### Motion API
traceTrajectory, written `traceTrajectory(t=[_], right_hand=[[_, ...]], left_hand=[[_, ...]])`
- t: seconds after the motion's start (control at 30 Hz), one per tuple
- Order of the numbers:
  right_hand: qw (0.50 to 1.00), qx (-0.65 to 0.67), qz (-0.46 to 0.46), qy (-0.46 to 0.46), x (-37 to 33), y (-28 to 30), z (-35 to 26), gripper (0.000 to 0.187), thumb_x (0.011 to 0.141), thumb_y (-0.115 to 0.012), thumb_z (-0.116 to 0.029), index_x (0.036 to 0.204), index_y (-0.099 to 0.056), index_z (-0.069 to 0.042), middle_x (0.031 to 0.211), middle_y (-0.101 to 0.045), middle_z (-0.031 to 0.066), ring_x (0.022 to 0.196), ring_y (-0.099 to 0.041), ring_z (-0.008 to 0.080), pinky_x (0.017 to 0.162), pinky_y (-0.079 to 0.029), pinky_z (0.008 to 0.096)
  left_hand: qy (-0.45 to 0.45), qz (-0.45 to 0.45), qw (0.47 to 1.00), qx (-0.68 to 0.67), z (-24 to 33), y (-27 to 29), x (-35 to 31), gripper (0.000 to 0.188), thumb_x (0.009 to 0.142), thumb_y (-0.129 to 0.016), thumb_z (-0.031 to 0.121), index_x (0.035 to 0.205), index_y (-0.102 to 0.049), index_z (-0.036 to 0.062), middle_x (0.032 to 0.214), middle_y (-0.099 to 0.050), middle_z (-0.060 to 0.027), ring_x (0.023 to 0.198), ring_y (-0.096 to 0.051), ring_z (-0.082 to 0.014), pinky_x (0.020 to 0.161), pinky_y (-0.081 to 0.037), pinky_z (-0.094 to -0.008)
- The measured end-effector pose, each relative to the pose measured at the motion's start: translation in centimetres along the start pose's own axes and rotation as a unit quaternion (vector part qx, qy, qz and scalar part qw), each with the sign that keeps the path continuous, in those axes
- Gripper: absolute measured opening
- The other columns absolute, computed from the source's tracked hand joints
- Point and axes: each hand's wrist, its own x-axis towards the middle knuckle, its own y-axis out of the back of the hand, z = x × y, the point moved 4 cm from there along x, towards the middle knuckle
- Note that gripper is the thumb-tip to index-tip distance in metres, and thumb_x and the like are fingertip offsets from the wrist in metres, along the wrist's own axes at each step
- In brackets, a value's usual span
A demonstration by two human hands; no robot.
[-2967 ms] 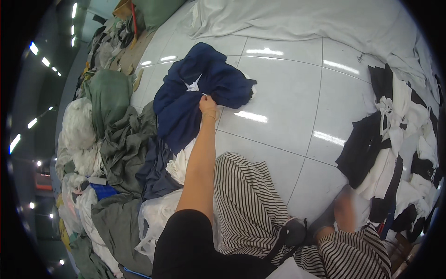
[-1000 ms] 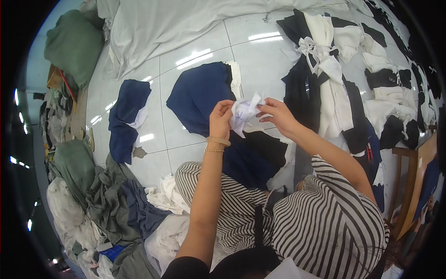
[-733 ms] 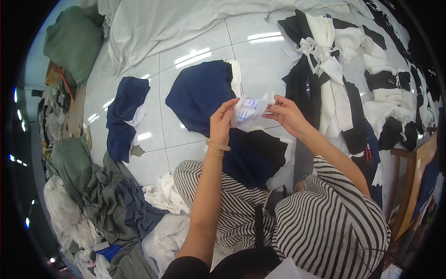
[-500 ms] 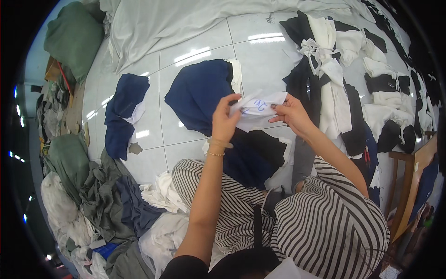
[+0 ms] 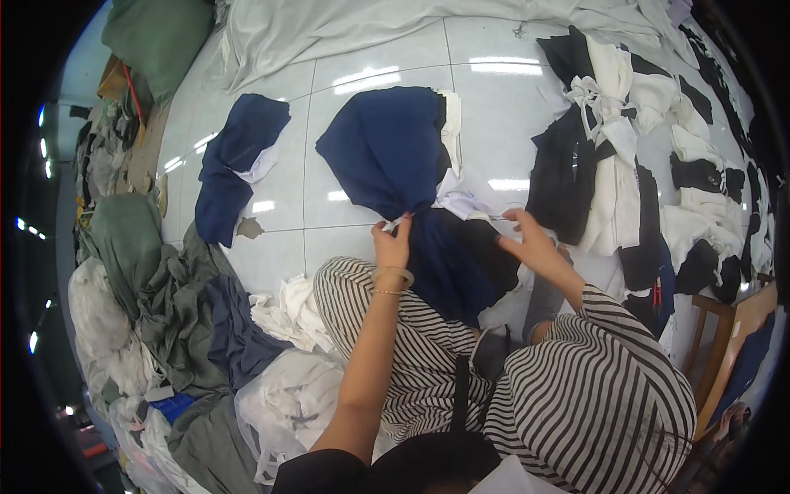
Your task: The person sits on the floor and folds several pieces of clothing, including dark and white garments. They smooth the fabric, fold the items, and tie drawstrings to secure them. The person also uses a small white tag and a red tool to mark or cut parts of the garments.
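Note:
A navy cloth bundle (image 5: 383, 144) lies on the floor in front of me, gathered at a narrow waist with more navy cloth (image 5: 448, 267) nearer my legs. My left hand (image 5: 392, 242) is at the left of this waist, thumb and finger pinched together on a small pale bit I cannot make out. A crumpled white cloth piece (image 5: 462, 199) lies over the waist's right side. Just right of it is my right hand (image 5: 535, 249), thumb and forefinger apart, a thin pale strip close to the forefinger tip. Black cloth (image 5: 481, 247) lies beneath, between the hands.
A smaller navy bundle (image 5: 226, 177) lies to the left. On the right are tied black and white bundles (image 5: 605, 136). Grey cloth (image 5: 185, 305) and a white plastic bag (image 5: 288, 395) are heaped at near left. A wooden chair frame (image 5: 728, 350) stands at near right.
Both hands have come down toward the bundle's waist. The white marked piece they held up between them now lies crumpled on the bundle, and the right hand's fingers have spread.

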Motion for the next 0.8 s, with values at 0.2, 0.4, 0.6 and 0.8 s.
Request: traceTrajectory(t=[0.2,0.4,0.6,0.8], right_hand=[[0.989,-0.076,-0.122,0.042,-2.2,-3.7,-1.7,0.078,0.082,-0.071,-0.035,0.141,-0.034,-0.001,0.123,-0.056,0.0309,0.116,-0.056,0.0422,0.099,-0.043,0.0430],[0.974,-0.060,-0.209,-0.058,-2.7,-1.9,-1.6,0.083,0.082,-0.073,-0.039,0.142,-0.029,-0.001,0.120,-0.059,0.0299,0.110,-0.061,0.0399,0.093,-0.047,0.0399],[0.972,0.005,-0.208,-0.107,-3.3,-0.9,0.2,0.086,0.082,-0.073,-0.043,0.142,-0.030,0.002,0.122,-0.057,0.0334,0.117,-0.058,0.0405,0.100,-0.045,0.0397],[0.953,-0.219,-0.197,-0.064,-3.9,7.4,-3.9,0.057,0.086,-0.069,-0.033,0.129,-0.052,0.000,0.118,-0.063,0.0214,0.109,-0.062,0.0317,0.093,-0.047,0.0391]], left_hand=[[-0.068,-0.011,0.995,0.076,0.8,-1.8,-0.2,0.094,0.076,-0.076,0.051,0.130,-0.038,-0.0169,0.126,-0.052,-0.0352,0.116,-0.054,-0.0463,0.101,-0.042,-0.0450],[-0.056,-0.015,0.977,0.203,3.9,-5.5,-2.9,0.094,0.078,-0.072,0.056,0.132,-0.033,-0.0110,0.128,-0.047,-0.0283,0.114,-0.050,-0.0476,0.090,-0.048,-0.0534],[-0.046,-0.050,0.965,0.252,6.6,-6.9,-4.2,0.103,0.075,-0.072,0.062,0.137,-0.031,-0.0091,0.130,-0.048,-0.0233,0.117,-0.051,-0.0425,0.089,-0.050,-0.0536],[-0.128,-0.059,0.940,0.311,9.4,-3.1,-1.7,0.085,0.076,-0.069,0.067,0.115,-0.054,-0.0076,0.114,-0.056,-0.0296,0.105,-0.057,-0.0444,0.091,-0.048,-0.0493]])
